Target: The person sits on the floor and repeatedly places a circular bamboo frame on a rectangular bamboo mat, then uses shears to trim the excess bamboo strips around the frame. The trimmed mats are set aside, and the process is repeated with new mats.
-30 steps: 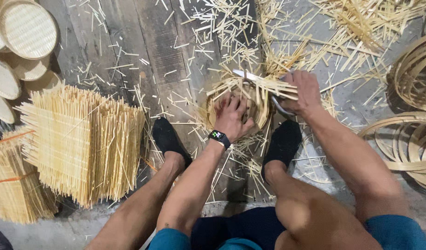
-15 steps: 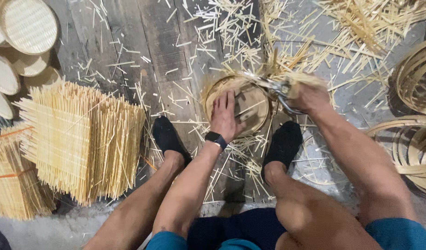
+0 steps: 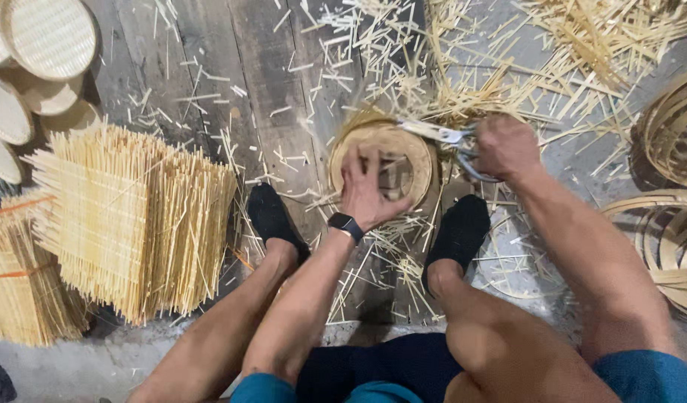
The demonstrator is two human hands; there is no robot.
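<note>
Worn plank floor, littered with bamboo offcuts.

Dark weathered wooden planks [image 3: 209, 82] are seen ahead of the hands; a grey concrete strip [image 3: 67, 366] lies nearer the body. Loose bamboo slivers [image 3: 552, 52] are scattered thickest beyond the right hand. Woven mat stacks [image 3: 134, 216] and round woven lids [image 3: 48, 33] are piled off to the left, coiled bamboo hoops [image 3: 672, 134] to the right. Light is flat, shadows soft.

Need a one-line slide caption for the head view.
Left hand presses a round bamboo tray while right hand trims it with scissors.
</note>
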